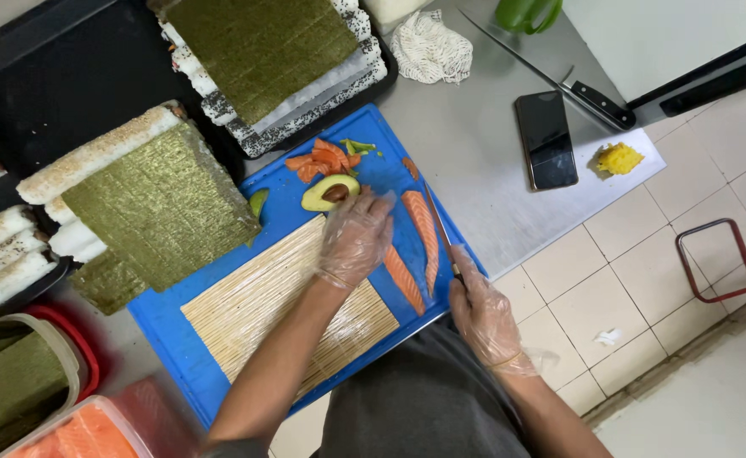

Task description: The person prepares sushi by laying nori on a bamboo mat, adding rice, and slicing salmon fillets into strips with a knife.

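A blue cutting board (373, 136) lies on the steel counter with a bamboo rolling mat (254, 305) on it. My left hand (354, 237), in a clear plastic glove, rests over the mat's far end, fingertips touching a halved avocado (329, 193). Beside it lie two long salmon strips (415, 220). My gloved right hand (479, 305) grips the handle of a thin knife (437, 222) whose blade lies along the salmon. Small salmon pieces (322, 159) and green scraps sit at the board's far end.
Black trays (59, 85) on the left hold rice rolls and nori sheets (165, 203). A black phone (545, 140), a long knife (559, 80), a white net cloth (428, 47) and a yellow sponge (619, 158) lie on the counter. Tubs with nori and salmon (84, 432) sit near left.
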